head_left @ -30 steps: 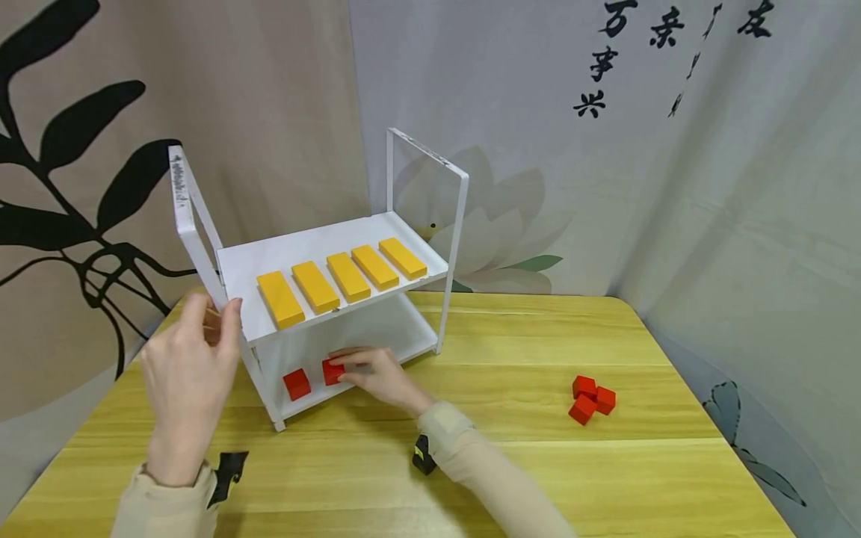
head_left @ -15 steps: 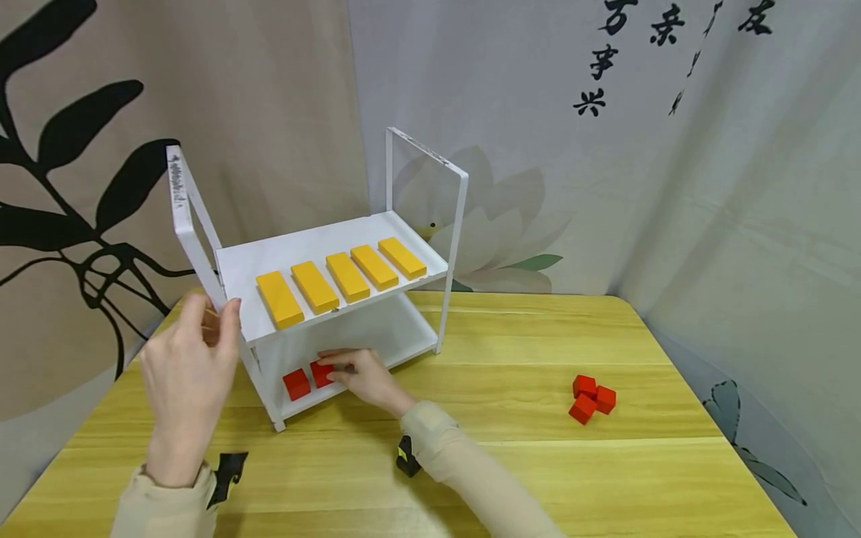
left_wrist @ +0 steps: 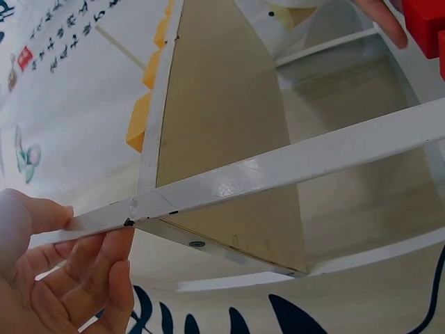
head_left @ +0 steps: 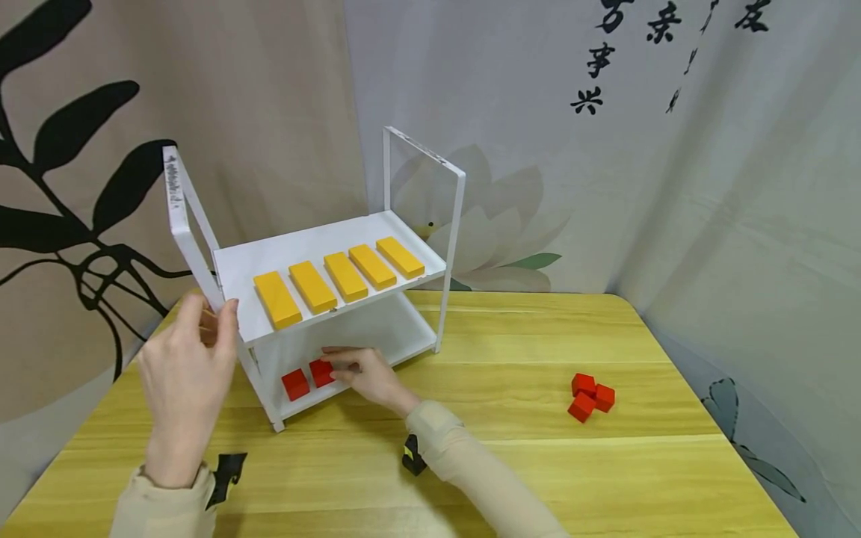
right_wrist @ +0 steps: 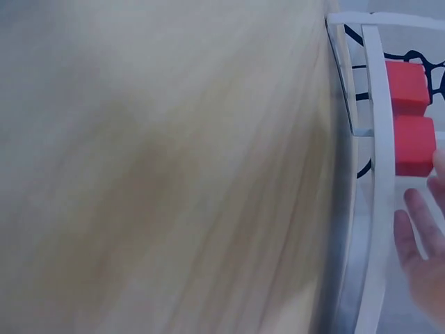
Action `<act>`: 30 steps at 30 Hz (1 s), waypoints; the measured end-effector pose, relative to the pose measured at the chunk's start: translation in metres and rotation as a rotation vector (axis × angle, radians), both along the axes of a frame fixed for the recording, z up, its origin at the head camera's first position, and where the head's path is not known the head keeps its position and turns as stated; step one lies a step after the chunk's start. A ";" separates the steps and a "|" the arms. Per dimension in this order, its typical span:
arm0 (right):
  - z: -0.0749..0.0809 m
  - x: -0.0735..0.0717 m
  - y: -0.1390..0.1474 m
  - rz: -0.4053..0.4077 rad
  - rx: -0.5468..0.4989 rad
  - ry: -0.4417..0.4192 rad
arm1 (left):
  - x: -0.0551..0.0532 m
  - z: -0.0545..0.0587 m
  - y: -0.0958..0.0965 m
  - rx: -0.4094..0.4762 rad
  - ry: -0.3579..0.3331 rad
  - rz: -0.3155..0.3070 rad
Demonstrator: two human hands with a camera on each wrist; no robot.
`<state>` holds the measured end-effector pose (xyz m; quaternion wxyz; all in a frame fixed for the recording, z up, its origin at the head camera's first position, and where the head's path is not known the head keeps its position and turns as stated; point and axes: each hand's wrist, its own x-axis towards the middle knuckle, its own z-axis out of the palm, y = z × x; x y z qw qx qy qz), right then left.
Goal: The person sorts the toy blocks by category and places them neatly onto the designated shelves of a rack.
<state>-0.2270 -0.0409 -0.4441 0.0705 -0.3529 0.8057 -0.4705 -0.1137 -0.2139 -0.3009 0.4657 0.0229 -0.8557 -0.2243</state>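
- Shelf (head_left: 296, 245), white, with two tiers and a frame at each end, stands on the wood-patterned surface (head_left: 504, 344)
- Left hand (head_left: 190, 360) grips the shelf's near-left upright; the left wrist view shows the thumb on one side of the white bar and the curled fingers on the other
- Right hand (head_left: 371, 378) is at the front of the lower tier, with its fingertips at the right-hand red cube (head_left: 321, 373); whether it pinches the cube or only touches it, I cannot tell
- That cube sits on the lower tier near the front edge, just beside the left-hand red cube (head_left: 295, 384); whether the two touch is hard to tell
- Five yellow blocks (head_left: 346, 276) lie flat on the upper tier in a slanting row, with gaps between them
- Three more red cubes (head_left: 581, 407) sit bunched together on the surface, well apart from the shelf, over to the right
- Pale cloth (head_left: 491, 82) hangs behind, printed with black leaves, a lotus and dark writing
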 end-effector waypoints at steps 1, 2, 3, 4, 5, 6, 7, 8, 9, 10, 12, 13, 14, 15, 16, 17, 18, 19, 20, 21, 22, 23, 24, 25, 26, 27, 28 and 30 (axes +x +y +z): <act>0.001 0.000 0.002 -0.002 -0.003 0.001 | 0.000 0.000 0.000 0.000 0.001 0.000; 0.001 0.000 0.005 -0.003 -0.005 0.001 | 0.000 0.000 0.000 0.000 0.002 0.000; 0.002 -0.001 0.008 -0.003 -0.005 0.003 | 0.000 0.000 0.000 -0.001 0.002 0.000; 0.003 -0.001 0.011 -0.004 -0.002 0.009 | 0.000 0.000 0.000 -0.002 0.003 0.001; 0.004 -0.001 0.015 -0.004 0.001 0.013 | -0.001 0.000 0.000 -0.002 0.004 0.000; 0.006 -0.001 0.020 -0.004 0.005 0.011 | -0.001 0.000 0.000 -0.003 0.004 0.001; 0.007 -0.002 0.025 -0.003 0.009 0.014 | -0.001 0.000 0.000 -0.003 0.005 0.000; 0.008 -0.002 0.030 -0.005 0.015 0.018 | -0.001 -0.001 -0.001 -0.002 0.006 -0.002; 0.009 -0.003 0.035 -0.010 0.028 0.027 | -0.001 -0.001 -0.001 -0.001 0.007 -0.003; 0.010 -0.004 0.041 -0.013 0.031 0.030 | -0.001 -0.001 -0.001 0.000 0.009 -0.004; 0.011 -0.005 0.054 -0.018 0.034 0.025 | -0.001 -0.001 0.000 0.003 0.011 -0.005; 0.012 -0.006 0.061 -0.020 0.033 0.028 | -0.001 0.000 0.000 0.004 0.012 -0.006; 0.013 -0.006 0.069 -0.024 0.032 0.025 | -0.002 0.000 0.000 0.005 0.013 -0.005; 0.013 -0.007 0.076 -0.029 0.032 0.018 | -0.002 0.000 0.000 0.006 0.012 -0.004; 0.014 -0.008 0.084 -0.031 0.024 0.010 | -0.002 0.000 0.000 0.006 0.011 -0.004; 0.014 -0.008 0.092 -0.036 0.022 0.003 | -0.002 -0.001 0.000 0.007 0.009 -0.003; 0.015 -0.009 0.100 -0.042 0.020 0.002 | -0.002 -0.001 0.000 0.007 0.008 -0.003; 0.015 -0.009 0.109 -0.049 0.016 0.006 | -0.002 -0.001 0.000 0.008 0.006 -0.003; 0.015 -0.010 0.117 -0.060 0.018 0.007 | -0.001 -0.001 0.000 0.009 0.005 -0.003; 0.016 -0.010 0.126 -0.072 0.018 0.012 | -0.001 -0.001 0.000 0.010 0.005 -0.003; 0.016 -0.011 0.135 -0.083 0.015 0.022 | -0.001 -0.001 0.000 0.010 0.004 -0.003; 0.016 -0.011 0.145 -0.099 0.014 0.033 | -0.001 -0.001 -0.001 0.011 0.003 -0.002; 0.016 -0.011 0.154 -0.121 0.016 0.043 | -0.001 -0.001 -0.001 0.011 0.002 -0.002; 0.016 -0.011 0.164 -0.141 0.021 0.056 | -0.001 -0.001 -0.001 0.011 0.001 -0.002; 0.017 -0.010 0.174 -0.163 0.027 0.062 | -0.001 -0.001 -0.001 0.011 0.000 -0.002; 0.017 -0.010 0.183 -0.183 0.029 0.068 | -0.001 -0.001 -0.001 0.010 -0.002 0.001; 0.018 -0.009 0.193 -0.202 0.033 0.072 | -0.001 -0.001 -0.001 0.010 -0.003 0.002; 0.020 -0.007 0.213 -0.239 0.040 0.063 | -0.001 -0.001 -0.001 0.009 -0.003 0.004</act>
